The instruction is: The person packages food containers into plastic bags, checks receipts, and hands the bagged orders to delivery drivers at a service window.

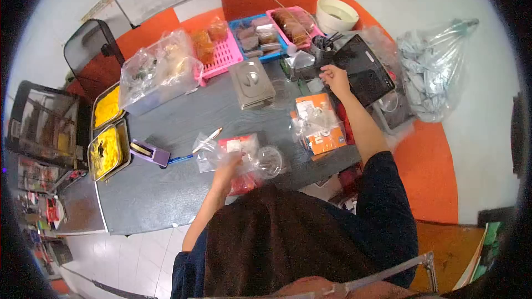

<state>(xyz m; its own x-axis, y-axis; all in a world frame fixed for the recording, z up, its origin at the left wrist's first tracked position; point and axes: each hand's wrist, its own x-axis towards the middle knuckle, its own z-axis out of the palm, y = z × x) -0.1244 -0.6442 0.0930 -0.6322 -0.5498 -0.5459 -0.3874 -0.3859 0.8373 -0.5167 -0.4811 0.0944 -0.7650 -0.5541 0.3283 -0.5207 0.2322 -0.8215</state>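
On the grey worktop (160,191) I watch the left hand (228,165), its grip closed on a clear plastic bag (213,155). Orange bagged packets (320,128) already lie close by. The right hand (335,77) touches a black flat tray (367,71), and I cannot tell its grip. The bag's contents are blurred.

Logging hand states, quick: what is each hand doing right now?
Left hand: closed on a clear plastic bag.
Right hand: at the edge of the black panel; grip cannot be told.
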